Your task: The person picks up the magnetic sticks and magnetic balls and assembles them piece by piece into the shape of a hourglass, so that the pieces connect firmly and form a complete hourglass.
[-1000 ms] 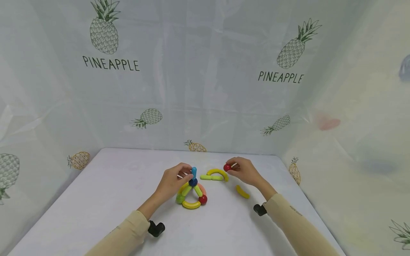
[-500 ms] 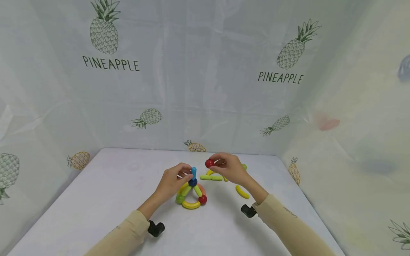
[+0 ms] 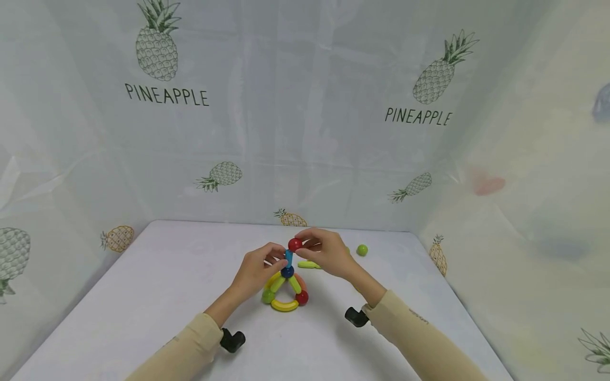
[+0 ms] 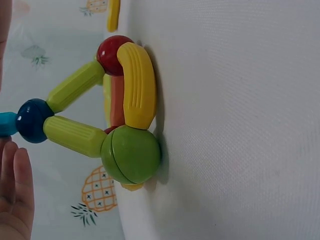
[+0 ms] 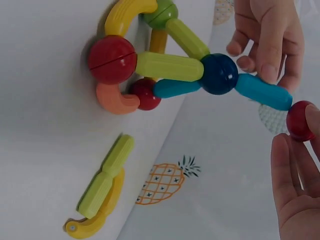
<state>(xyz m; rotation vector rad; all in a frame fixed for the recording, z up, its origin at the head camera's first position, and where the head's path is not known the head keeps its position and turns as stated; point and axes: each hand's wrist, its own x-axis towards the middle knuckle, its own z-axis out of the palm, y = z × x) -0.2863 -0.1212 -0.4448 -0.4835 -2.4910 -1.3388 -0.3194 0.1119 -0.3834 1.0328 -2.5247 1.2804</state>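
In the head view my left hand (image 3: pixel 256 269) pinches an upright light blue magnetic rod (image 5: pixel 263 91) between thumb and fingers. The rod stands on a dark blue ball (image 5: pixel 219 74), the peak of a small pyramid. Two green rods and one blue rod slope down from that ball. Its base has red balls (image 5: pixel 112 61), a green ball (image 4: pixel 131 154), and curved yellow (image 4: pixel 139 86) and orange (image 5: pixel 116 98) pieces. My right hand (image 3: pixel 328 255) grips another red ball (image 3: pixel 295 244) by its sides, right at the top end of the light blue rod.
Behind the pyramid lie loose green rods (image 5: pixel 106 176) beside a curved yellow piece (image 5: pixel 95 224). A loose green ball (image 3: pixel 362 250) sits farther right on the white table (image 3: pixel 157 296). A pineapple-print curtain (image 3: pixel 305 132) hangs around the table.
My right hand has carried the red ball leftward to the top of the light blue rod, uncovering the loose green ball. The left hand and the pyramid have stayed put.
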